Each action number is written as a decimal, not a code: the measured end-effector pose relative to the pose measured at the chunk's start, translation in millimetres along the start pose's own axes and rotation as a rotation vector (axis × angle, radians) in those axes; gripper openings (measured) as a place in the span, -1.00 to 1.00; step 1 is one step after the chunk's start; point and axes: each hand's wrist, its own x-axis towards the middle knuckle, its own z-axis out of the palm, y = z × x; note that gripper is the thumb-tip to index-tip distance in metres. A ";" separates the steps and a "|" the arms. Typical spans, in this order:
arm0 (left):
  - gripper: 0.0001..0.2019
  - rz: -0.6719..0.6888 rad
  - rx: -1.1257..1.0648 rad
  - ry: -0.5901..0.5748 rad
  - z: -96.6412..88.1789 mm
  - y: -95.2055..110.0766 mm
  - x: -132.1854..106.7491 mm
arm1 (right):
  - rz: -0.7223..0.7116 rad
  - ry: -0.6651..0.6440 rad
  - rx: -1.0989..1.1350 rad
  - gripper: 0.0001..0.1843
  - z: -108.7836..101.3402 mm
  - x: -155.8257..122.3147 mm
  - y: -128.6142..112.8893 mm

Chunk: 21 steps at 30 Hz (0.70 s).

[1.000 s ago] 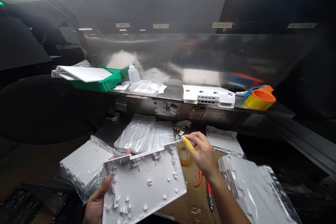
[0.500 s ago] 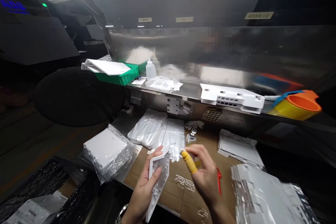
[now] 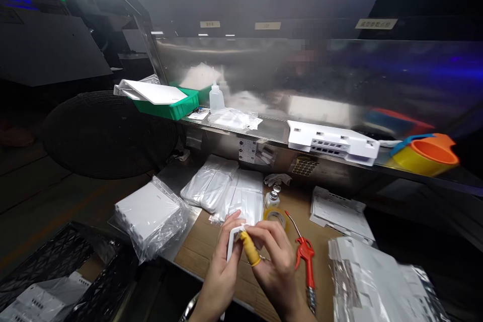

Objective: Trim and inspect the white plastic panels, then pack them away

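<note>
My left hand (image 3: 222,271) is closed around a white plastic housing part (image 3: 230,244), now seen nearly edge-on. My right hand (image 3: 277,266), with a yellow finger cover (image 3: 250,249) on the thumb, pinches at the part's upper end. A small white bit shows at those fingertips; I cannot tell whether it is a separate thing. Just beyond the hands lie a roll of yellowish tape (image 3: 281,214) and a small bottle with a metal top (image 3: 272,197). To the right, a red air blow gun (image 3: 306,254) rests on the cardboard (image 3: 211,244).
Flat plastic bags (image 3: 211,183) lie behind the hands. Bagged white housings stand left (image 3: 149,209) and right (image 3: 377,276), with a bare panel (image 3: 341,214) behind. The shelf holds a green bin (image 3: 183,105), a squeeze bottle (image 3: 216,98), a housing (image 3: 332,141) and tape dispenser (image 3: 426,158).
My right hand has moved left onto the upper end of the housing part. The part has turned more edge-on. The tape roll and blow gun have come into fuller view.
</note>
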 end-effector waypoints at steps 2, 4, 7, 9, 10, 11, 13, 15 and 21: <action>-0.67 0.052 0.083 0.033 1.6 -2.8 0.4 | 0.022 0.017 -0.046 -0.80 0.4 -2.8 6.5; -0.68 0.059 0.114 0.055 1.9 -4.9 0.5 | 0.098 0.053 -0.065 -0.84 -1.9 -3.7 12.3; -0.68 0.032 0.090 0.051 2.0 -7.1 0.9 | 0.139 0.068 -0.014 -0.84 -3.9 -4.4 12.3; -0.68 0.010 0.040 0.044 1.5 -7.4 1.6 | 0.125 0.015 0.039 -0.83 0.3 -6.8 14.3; -0.67 -0.014 -0.002 0.042 0.5 -6.9 2.1 | 0.147 -0.023 0.024 -0.83 3.8 -9.1 20.2; -0.66 -0.055 -0.058 0.042 -1.3 -5.9 2.7 | 0.199 -0.059 -0.025 -0.84 7.4 -12.2 30.8; -0.59 -0.204 -0.231 0.036 -7.6 -1.7 3.8 | 0.383 -0.110 -0.213 -0.77 12.2 -21.0 66.4; -0.46 -0.394 -0.467 0.016 -16.6 4.7 4.0 | 0.525 -0.123 -0.343 -0.72 12.0 -33.4 114.3; -0.20 -0.595 -0.969 -0.010 -37.2 18.8 -0.3 | 0.738 -0.295 -0.630 -0.77 11.2 -72.7 217.4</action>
